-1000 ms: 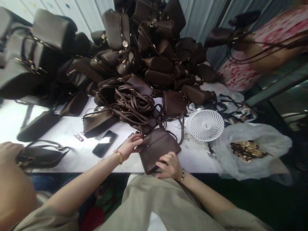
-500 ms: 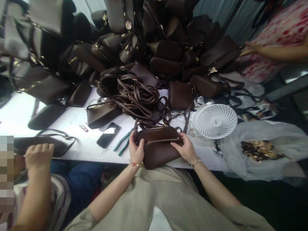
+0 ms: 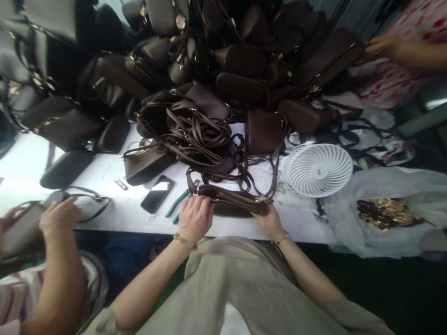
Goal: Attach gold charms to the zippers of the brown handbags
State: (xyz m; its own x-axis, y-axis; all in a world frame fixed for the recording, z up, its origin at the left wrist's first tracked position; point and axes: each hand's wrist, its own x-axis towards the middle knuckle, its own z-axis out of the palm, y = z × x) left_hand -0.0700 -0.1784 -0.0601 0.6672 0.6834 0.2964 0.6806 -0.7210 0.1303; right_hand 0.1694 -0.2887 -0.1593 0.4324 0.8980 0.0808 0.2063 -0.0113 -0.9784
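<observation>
A dark brown handbag (image 3: 233, 209) with a gold zipper along its top is at the table's front edge, right before me. My left hand (image 3: 196, 216) is closed on its left end, knuckles up. At the other end, my right hand (image 3: 268, 222) grips the bag near the zipper's end, its fingers partly hidden beneath. The bag's strap (image 3: 270, 174) loops up behind it toward the pile. Just left of my left hand lie pliers with green handles (image 3: 177, 204), and beyond them a phone (image 3: 158, 194).
A heap of brown handbags (image 3: 240, 88) and tangled straps (image 3: 195, 132) fills the back. To the right are a white fan (image 3: 317, 170) and a plastic bag (image 3: 344, 209) holding gold pieces (image 3: 387, 213). A co-worker's hand (image 3: 61, 216) holds a bag at left; another person's hand (image 3: 382, 49) reaches in at right.
The handbag has tipped from front facing up to zipper top facing up. My left hand has turned knuckles up over its end. The co-worker at left has lifted a bag toward themselves.
</observation>
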